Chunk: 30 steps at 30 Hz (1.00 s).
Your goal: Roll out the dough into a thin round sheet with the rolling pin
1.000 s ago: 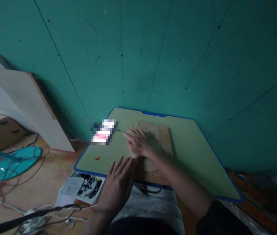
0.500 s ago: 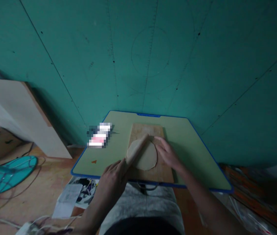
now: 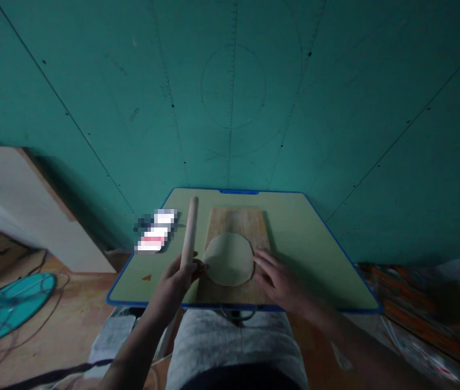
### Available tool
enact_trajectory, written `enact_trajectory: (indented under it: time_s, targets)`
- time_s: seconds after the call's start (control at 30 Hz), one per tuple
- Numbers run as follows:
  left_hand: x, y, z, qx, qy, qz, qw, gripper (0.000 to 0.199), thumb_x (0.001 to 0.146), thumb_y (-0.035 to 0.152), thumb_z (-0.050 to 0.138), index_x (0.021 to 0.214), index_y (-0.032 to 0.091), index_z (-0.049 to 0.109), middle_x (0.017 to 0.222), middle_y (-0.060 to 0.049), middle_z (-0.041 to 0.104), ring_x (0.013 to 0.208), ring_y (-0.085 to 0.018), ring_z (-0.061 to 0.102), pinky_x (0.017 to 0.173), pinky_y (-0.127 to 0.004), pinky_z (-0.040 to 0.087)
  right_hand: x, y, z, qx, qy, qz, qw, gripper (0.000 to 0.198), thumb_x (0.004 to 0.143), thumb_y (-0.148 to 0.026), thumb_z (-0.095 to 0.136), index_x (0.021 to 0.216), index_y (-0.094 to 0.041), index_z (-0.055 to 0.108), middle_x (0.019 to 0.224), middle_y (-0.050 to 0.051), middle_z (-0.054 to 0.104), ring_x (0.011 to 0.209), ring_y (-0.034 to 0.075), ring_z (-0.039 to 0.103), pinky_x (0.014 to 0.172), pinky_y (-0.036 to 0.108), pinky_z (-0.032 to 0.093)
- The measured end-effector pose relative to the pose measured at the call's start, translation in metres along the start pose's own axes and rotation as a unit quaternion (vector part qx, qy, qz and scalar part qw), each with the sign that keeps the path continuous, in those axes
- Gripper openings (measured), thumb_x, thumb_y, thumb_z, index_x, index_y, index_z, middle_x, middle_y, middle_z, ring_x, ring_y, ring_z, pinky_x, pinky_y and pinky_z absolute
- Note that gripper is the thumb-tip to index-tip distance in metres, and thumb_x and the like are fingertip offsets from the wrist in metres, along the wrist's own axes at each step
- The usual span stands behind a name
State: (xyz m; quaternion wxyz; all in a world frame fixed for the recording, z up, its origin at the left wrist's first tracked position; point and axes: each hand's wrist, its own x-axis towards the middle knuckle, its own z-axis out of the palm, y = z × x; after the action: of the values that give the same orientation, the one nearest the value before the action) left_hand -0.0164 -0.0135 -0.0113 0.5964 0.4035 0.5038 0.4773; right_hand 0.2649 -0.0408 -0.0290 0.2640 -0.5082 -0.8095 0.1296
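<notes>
A flat round of dough (image 3: 229, 260) lies on a wooden board (image 3: 238, 218), its outline slightly uneven. My left hand (image 3: 179, 276) is closed around the lower end of a rolling pin (image 3: 190, 227), which points up and away, left of the board. Some of that hand's fingers reach to the dough's left edge. On the opposite side, my right hand (image 3: 278, 279) has its fingers stretched out with the tips at the dough's right edge; whether they press on it I cannot tell.
The board lies on a small pale-green table (image 3: 315, 260) with a blue rim, against a green wall (image 3: 335, 135). A pixelated item (image 3: 157, 232) and a small orange triangle (image 3: 146, 278) are at the table's left. A turquoise round base (image 3: 31, 295) with cables stands on the floor.
The rolling pin has come off the dough and swung to the left, held by my left hand alone. My right hand has let go of its far end and moved down to the dough's edge.
</notes>
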Motion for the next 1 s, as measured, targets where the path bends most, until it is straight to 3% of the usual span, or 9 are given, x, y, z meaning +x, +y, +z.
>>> enact_trajectory:
  time_s: [0.2,0.33,0.43,0.6,0.8,1.0]
  targets:
    - [0.016,0.001,0.006,0.146,0.002,0.079,0.986,0.049,0.075,0.049,0.064,0.111,0.016,0.058,0.122,-0.016,0.071,0.106,-0.029,0.067,0.076,-0.035,0.053,-0.001,-0.013,0.003,-0.03,-0.033,-0.046,0.998,0.048,0.093,-0.02,0.053,0.14,-0.013,0.057,0.15,0.017,0.052,0.142,0.028,0.045,0.118,0.05,0.04]
    - [0.034,0.003,0.013,0.289,-0.046,0.155,0.944,0.043,0.082,0.046,0.048,0.112,0.016,0.051,0.117,-0.015,0.069,0.104,-0.025,0.066,0.084,-0.037,0.052,-0.001,-0.018,0.003,-0.039,-0.054,-0.032,0.997,0.051,0.093,-0.021,0.055,0.143,-0.013,0.053,0.153,0.017,0.049,0.144,0.029,0.042,0.12,0.051,0.037]
    - [0.043,0.001,0.02,0.385,-0.073,0.19,0.9,0.034,0.084,0.041,0.044,0.109,0.018,0.048,0.097,-0.008,0.068,0.089,-0.022,0.066,0.076,-0.035,0.051,-0.001,-0.021,0.001,-0.035,-0.058,-0.036,0.997,0.051,0.093,-0.021,0.055,0.144,-0.013,0.052,0.152,0.016,0.05,0.144,0.029,0.042,0.121,0.051,0.036]
    - [0.044,0.001,0.031,0.434,-0.105,0.209,0.87,0.022,0.082,0.035,0.046,0.1,0.022,0.045,0.074,0.002,0.056,0.067,-0.02,0.058,0.062,-0.031,0.045,-0.009,-0.019,-0.003,-0.001,-0.048,-0.014,0.999,0.048,0.095,-0.023,0.055,0.142,-0.02,0.055,0.152,0.013,0.05,0.142,0.027,0.045,0.115,0.045,0.044]
    - [0.039,0.0,0.038,0.455,-0.143,0.231,0.848,0.03,0.083,0.028,0.045,0.112,0.021,0.047,0.081,-0.001,0.057,0.073,-0.02,0.059,0.066,-0.033,0.048,-0.019,0.004,-0.029,0.03,-0.044,0.027,0.998,0.041,0.099,-0.033,0.052,0.138,-0.023,0.06,0.152,0.012,0.051,0.137,0.026,0.051,0.111,0.045,0.047]
    - [0.034,-0.011,0.059,0.451,-0.128,0.236,0.851,0.038,0.084,0.021,0.044,0.122,0.018,0.046,0.098,-0.006,0.06,0.091,-0.022,0.06,0.08,-0.038,0.051,-0.014,0.015,-0.047,0.024,-0.013,0.036,0.999,0.039,0.098,-0.034,0.053,0.135,-0.027,0.062,0.15,0.009,0.054,0.137,0.025,0.052,0.113,0.045,0.045]
